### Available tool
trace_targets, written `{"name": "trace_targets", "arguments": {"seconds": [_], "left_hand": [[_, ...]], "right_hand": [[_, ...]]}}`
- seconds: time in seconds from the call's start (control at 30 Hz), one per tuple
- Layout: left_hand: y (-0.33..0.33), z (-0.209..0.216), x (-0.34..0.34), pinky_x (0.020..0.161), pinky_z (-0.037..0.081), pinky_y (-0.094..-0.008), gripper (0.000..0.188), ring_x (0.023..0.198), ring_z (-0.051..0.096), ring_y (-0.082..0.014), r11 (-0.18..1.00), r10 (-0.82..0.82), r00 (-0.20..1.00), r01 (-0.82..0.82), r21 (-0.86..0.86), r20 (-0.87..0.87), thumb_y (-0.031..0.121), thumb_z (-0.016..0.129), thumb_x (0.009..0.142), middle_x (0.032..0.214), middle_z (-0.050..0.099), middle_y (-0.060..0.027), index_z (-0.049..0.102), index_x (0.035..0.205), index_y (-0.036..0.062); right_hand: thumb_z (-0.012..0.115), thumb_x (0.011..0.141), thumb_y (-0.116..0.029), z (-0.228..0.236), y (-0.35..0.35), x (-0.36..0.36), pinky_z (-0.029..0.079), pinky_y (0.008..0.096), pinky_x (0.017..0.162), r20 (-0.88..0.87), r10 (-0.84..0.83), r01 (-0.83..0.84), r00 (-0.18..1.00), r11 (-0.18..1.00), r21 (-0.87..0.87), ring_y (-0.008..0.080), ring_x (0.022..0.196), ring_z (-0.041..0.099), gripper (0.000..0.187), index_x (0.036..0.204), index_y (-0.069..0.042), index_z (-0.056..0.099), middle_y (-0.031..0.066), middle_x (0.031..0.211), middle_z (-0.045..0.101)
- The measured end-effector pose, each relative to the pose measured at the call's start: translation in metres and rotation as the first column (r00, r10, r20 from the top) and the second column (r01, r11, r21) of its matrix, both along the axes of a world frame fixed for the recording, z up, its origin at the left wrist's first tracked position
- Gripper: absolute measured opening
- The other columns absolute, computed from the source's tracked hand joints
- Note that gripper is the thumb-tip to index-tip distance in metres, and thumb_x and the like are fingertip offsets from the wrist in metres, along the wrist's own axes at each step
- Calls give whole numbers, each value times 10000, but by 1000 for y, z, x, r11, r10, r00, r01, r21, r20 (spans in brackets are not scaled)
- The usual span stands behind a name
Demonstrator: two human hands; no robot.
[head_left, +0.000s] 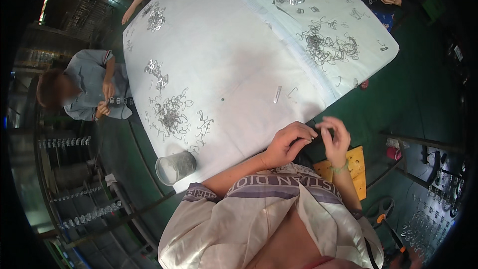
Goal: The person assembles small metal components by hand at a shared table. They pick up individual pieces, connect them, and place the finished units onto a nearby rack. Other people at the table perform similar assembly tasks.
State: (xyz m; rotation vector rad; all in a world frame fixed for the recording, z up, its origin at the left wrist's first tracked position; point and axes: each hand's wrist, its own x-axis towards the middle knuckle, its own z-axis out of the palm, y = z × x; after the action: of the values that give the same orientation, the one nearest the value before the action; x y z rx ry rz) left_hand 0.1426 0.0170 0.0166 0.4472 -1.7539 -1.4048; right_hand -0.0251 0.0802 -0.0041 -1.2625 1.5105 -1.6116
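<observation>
My left hand [290,143] is beyond the table's near right edge, its thumb and fingertips pinched together. A tiny piece shows at the fingertips, too small to name. Close by on the right is my right hand [336,142], its fingers bent and slightly blurred, with a gap between thumb and index finger and nothing visible in it. A green band [339,168] circles that wrist. On the white-covered table [239,124] ahead of my hands lie a flat metal strip [277,94] and a single bent wire hook [292,92].
A grey can [182,166] stands at the table's near left corner. Heaps of wire hooks [169,115] and metal clips [156,73] lie at left, more hooks [328,45] at far right. Other people [94,84] work around the table. A yellow board [356,169] sits below my right hand.
</observation>
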Motion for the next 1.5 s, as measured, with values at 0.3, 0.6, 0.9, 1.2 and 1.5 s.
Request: {"name": "trace_targets", "arguments": {"seconds": [0.3, 0.6, 0.9, 1.2, 1.5], "left_hand": [[12, -2, 16, 799, 483, -344, 115, 896, 603, -275, 994, -92, 995, 94, -50, 42, -80, 586, 824, 949, 611, -137, 550, 889, 8], [11, -4, 21, 792, 484, -345, 113, 899, 599, -271, 994, -88, 996, 89, -57, 23, -73, 585, 836, 962, 613, -132, 556, 910, 7], [7, -3, 9, 766, 494, -310, 93, 858, 619, -217, 997, -66, 996, 64, 41, 66, -72, 582, 852, 971, 643, -140, 568, 914, -4], [1, -2, -18, 722, 496, -272, 86, 805, 625, -188, 987, -6, 993, -12, 161, 115, -36, 584, 867, 922, 640, -114, 554, 935, 7], [-4, 0, -27, 674, 479, -267, 99, 725, 597, -141, 996, -10, 979, -9, 91, 203, -9, 630, 856, 824, 639, -94, 571, 935, 3]], "right_hand": [[749, 747, -290, -70, -123, 54, 410, 427, 790, -759, 122, 124, 640, 958, 259, 269, 921, 557, 287, 885, -51, 673, 98, 896, 621], [691, 765, -132, -86, -155, 74, 437, 431, 771, -802, 293, 114, 521, 907, 405, 291, 910, 601, 86, 774, -56, 651, 99, 863, 646], [710, 771, -43, -53, -110, 23, 506, 293, 648, 168, 160, -213, 973, 903, 372, 161, 708, 646, 194, 946, 32, 670, 102, 806, 692], [710, 796, 18, 36, -19, -18, 501, 207, 615, 431, -69, -45, 900, 967, 249, 85, 666, 614, 140, 927, 46, 669, 46, 786, 660], [686, 821, 5, 42, 7, -14, 491, 205, 618, 248, -115, 61, 962, 975, 216, 65, 686, 614, 104, 915, 47, 675, 42, 798, 664]]}}
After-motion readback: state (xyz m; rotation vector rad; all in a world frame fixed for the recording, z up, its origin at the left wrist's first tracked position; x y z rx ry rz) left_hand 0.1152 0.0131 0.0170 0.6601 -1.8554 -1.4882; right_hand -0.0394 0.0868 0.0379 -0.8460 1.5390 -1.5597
